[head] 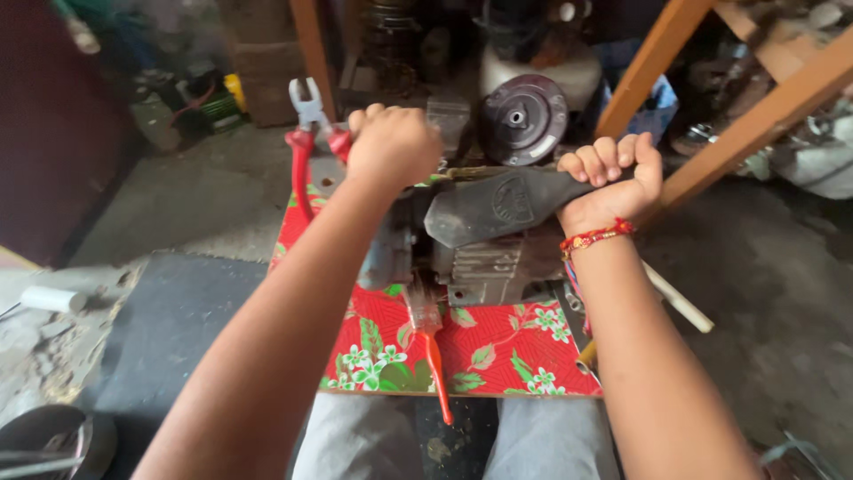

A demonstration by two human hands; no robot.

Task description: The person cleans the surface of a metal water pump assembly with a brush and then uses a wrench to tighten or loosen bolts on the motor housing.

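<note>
My left hand point(391, 142) is closed around one red handle of a pair of pliers point(306, 120), whose grey jaws point up and away. My right hand point(613, 178) grips the narrow end of a black rubber or plastic cover point(498, 209) lying across a grimy grey engine block point(475, 262). A red thread band circles my right wrist. The engine rests on a board covered in red floral cloth point(498, 351). A red-handled brush point(431, 342) lies on the cloth below the engine.
A round dark flywheel disc point(522, 117) stands behind the engine. Orange wooden legs point(755, 124) slant at the right, one more at top centre. A dark mat point(169, 329), a white tube point(53, 299) and a metal pan point(44, 444) lie left.
</note>
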